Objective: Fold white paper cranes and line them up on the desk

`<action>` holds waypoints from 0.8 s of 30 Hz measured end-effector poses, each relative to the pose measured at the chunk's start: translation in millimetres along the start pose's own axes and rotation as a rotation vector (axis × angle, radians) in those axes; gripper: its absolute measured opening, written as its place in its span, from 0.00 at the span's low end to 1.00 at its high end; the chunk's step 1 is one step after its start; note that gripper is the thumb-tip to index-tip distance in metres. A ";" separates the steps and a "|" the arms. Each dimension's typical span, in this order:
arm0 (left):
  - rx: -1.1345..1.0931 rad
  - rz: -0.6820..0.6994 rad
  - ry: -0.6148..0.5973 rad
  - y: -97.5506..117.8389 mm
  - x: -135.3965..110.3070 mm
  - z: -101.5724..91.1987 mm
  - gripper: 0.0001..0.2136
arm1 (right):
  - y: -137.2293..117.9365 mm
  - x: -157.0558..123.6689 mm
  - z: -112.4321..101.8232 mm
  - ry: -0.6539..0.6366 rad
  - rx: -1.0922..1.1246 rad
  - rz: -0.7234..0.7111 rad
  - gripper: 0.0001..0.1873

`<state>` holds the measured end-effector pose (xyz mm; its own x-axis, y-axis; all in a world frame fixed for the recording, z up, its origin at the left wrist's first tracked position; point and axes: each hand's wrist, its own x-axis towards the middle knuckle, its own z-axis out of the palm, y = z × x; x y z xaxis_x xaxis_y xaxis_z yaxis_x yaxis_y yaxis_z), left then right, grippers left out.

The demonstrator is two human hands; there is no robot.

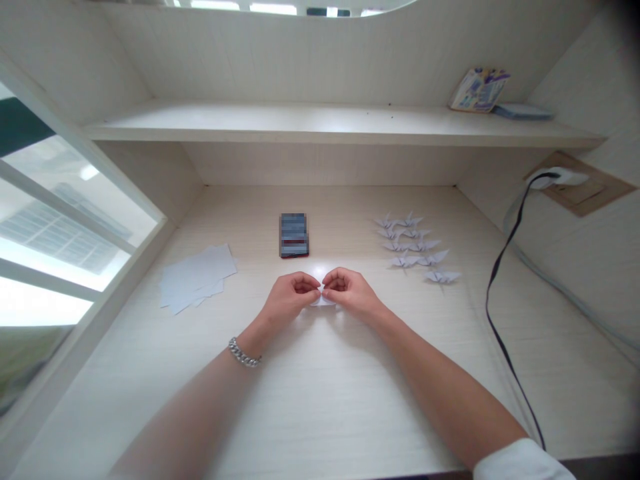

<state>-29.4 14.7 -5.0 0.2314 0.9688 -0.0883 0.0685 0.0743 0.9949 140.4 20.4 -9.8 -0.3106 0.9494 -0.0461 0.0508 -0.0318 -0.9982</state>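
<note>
My left hand (293, 293) and my right hand (349, 291) meet over the middle of the desk. Between their pinched thumbs and forefingers is a small folded piece of white paper (324, 302), mostly covered by the fingers. A silver chain bracelet (244, 353) circles my left wrist. To the right stand several folded white paper cranes (411, 246), grouped in rough rows. Loose sheets of white paper (197, 277) lie overlapping on the left. Just beyond my hands rests a phone (294, 235), its screen blurred.
A shelf (280, 123) spans the back above the desk, bearing a colourful packet (479, 89) and a flat bluish item (523, 112). From a wall socket (585, 187) on the right, a black cable (489, 303) runs down across the desk. A window (65, 220) borders the left.
</note>
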 end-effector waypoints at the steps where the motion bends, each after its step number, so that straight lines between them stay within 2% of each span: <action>1: 0.023 0.003 0.009 -1.2 0.4 -1.1 0.07 | -0.5 -0.1 -0.1 -0.001 -0.001 0.002 0.10; 9: 0.026 0.042 0.007 -2.1 1.1 -1.8 0.08 | -2.3 0.1 -0.8 0.018 -0.021 -0.006 0.09; 16: 0.065 0.097 -0.004 -4.4 -2.1 1.8 0.10 | -2.0 -2.0 4.3 0.054 -0.168 -0.028 0.07; 24: 0.020 0.074 0.023 -5.7 1.3 -0.2 0.10 | -1.4 2.3 -1.7 0.026 -0.088 -0.005 0.11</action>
<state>-29.6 15.5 -10.8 0.2145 0.9766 -0.0133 0.0716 -0.0021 0.9974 141.2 23.2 -8.5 -0.2866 0.9572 -0.0392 0.1327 -0.0008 -0.9912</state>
